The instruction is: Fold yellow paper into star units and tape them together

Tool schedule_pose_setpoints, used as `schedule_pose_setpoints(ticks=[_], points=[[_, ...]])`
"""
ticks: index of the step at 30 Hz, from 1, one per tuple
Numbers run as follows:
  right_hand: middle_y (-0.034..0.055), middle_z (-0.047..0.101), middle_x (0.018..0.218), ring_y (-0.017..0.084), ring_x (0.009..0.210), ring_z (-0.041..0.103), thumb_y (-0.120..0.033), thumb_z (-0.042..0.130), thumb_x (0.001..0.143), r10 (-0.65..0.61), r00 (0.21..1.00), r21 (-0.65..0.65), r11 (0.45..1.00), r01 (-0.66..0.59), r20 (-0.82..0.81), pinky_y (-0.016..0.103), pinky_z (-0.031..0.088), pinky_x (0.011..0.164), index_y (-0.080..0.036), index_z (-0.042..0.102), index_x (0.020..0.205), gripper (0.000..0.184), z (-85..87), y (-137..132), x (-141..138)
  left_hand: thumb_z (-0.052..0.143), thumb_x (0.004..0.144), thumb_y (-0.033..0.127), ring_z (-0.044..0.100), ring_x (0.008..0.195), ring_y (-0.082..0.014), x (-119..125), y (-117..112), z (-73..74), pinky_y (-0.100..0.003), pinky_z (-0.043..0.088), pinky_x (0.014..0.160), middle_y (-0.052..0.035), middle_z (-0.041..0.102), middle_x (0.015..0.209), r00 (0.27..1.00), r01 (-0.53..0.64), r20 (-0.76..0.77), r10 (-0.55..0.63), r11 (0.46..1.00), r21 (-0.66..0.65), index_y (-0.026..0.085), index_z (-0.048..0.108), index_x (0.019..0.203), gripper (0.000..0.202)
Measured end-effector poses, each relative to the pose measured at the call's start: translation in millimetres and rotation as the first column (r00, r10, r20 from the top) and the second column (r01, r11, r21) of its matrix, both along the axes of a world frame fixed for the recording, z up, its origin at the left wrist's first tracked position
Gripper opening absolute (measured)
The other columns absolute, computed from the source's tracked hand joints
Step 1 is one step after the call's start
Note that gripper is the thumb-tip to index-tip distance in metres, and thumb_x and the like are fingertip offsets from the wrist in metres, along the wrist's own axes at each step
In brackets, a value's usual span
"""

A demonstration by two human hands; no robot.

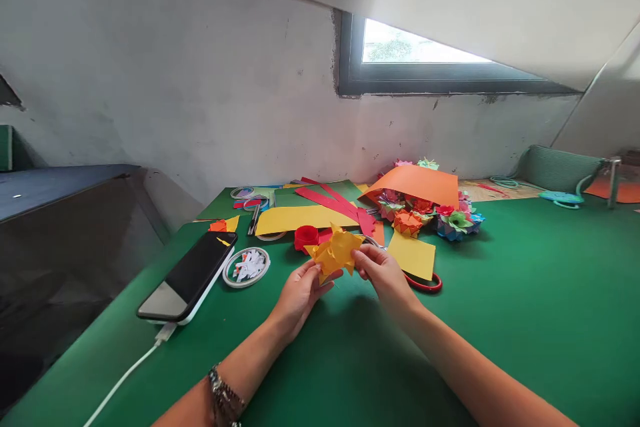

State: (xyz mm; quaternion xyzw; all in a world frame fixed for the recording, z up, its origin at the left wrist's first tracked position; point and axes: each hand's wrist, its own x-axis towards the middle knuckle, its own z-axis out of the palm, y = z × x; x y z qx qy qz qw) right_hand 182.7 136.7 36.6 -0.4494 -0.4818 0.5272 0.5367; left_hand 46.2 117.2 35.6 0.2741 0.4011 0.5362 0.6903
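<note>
One yellow folded-paper piece (334,253) was up in both hands, above the green tabletop (530,320). Clock centred on that piece, 12 = away from the wearer.

Left hand (300,290) at 8: thumb on the near-left edge, fingers reaching under the piece, palm partly open. Light support grip, nothing else seen in it. Beaded bracelet (225,397) on that wrist.

Right hand (383,273) at 4: thumb and forefinger nearly closed, pinching the right edge. Remaining fingers curled in, their tips hidden.

Piece had pointed tips round its rim; exact fold not readable at this size.

Surroundings: red roll (305,240) at 10, just beside the piece. White ring (245,285) at 9, paper scraps (250,263) inside it. Phone (195,277) also at 9, farther out, white cable (127,373) running off toward 8. Long yellow sheet (300,217) at 11, red strips (327,203) at 12.

Yellow square (415,255) at 3, overlapping scissors; their red handle (427,289) stuck out on the near side. Paper flowers (455,221) clustered at 2, orange sheet (425,185) over some. Teal pouch (557,167) well apart, also toward 2.
</note>
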Motion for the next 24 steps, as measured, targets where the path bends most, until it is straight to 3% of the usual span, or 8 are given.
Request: schedule_pose_setpoints(ticks=[4,8,13,18,21,24], points=[[-0.0022,0.049,0.058,0.011,0.060,0.042,-0.044,0.067,0.051,-0.019,0.995,-0.010,1.000,0.020,0.100,0.025,0.031,0.058,-0.015,0.056,0.057,0.031,3.5,-0.7,-0.3,0.039,0.079,0.009,0.065,0.081,-0.0195,-0.7,1.0,1.5,-0.034,0.042,0.084,-0.0091,0.066,0.097,1.000,-0.007,0.024,0.007,1.000,0.005,0.012,0.057,0.093,0.023],[-0.0016,0.048,0.060,0.012,0.062,0.042,-0.045,0.067,0.050,-0.043,0.991,-0.005,0.999,0.044,0.125,0.027,0.031,0.061,-0.016,0.055,0.057,0.032,3.3,-0.3,0.8,0.041,0.070,0.006,0.062,0.089,-0.0214,-1.2,0.7,-1.8,-0.037,0.039,0.088,-0.0086,0.064,0.101,0.996,0.064,0.060,-0.068,0.996,0.055,0.013,0.052,0.108,0.040],[-0.0014,0.049,0.063,0.012,0.065,0.042,-0.046,0.067,0.051,0.076,0.994,-0.004,0.997,-0.076,0.084,0.027,0.033,0.065,-0.016,0.055,0.057,0.033,5.9,-2.1,1.4,0.054,0.057,0.010,0.054,0.103,-0.0252,-4.1,0.0,-7.6,-0.039,0.037,0.091,-0.0080,0.060,0.111,0.977,0.159,0.111,-0.182,0.969,0.190,0.018,0.047,0.115,0.059],[0.0002,0.049,0.070,0.014,0.073,0.045,-0.045,0.068,0.049,0.104,0.989,0.019,0.994,-0.107,0.103,0.027,0.034,0.071,-0.016,0.056,0.052,0.031,8.8,-4.9,-3.1,0.061,0.061,0.021,0.045,0.113,-0.0259,-4.3,-0.8,-7.2,-0.039,0.035,0.094,-0.0074,0.056,0.117,0.963,0.193,0.131,-0.236,0.942,0.276,0.020,0.049,0.115,0.055],[-0.0006,0.046,0.069,0.013,0.071,0.043,-0.040,0.068,0.048,0.078,0.985,0.044,0.995,-0.086,0.154,0.025,0.033,0.068,-0.017,0.053,0.049,0.028,7.4,-4.5,-5.5,0.065,0.062,0.024,0.041,0.117,-0.0262,-2.4,-2.4,-4.9,-0.039,0.032,0.097,-0.0074,0.055,0.118,0.947,0.245,0.117,-0.300,0.907,0.342,0.020,0.052,0.113,0.053],[-0.0018,0.045,0.066,0.012,0.067,0.042,-0.039,0.067,0.050,0.071,0.986,0.043,0.996,-0.078,0.148,0.025,0.033,0.063,-0.018,0.048,0.050,0.028,6.3,-3.4,-5.2,0.068,0.062,0.027,0.040,0.118,-0.0269,-1.3,-3.5,-4.9,-0.039,0.031,0.098,-0.0077,0.055,0.118,0.948,0.266,0.082,-0.307,0.907,0.328,0.019,0.056,0.109,0.050]])
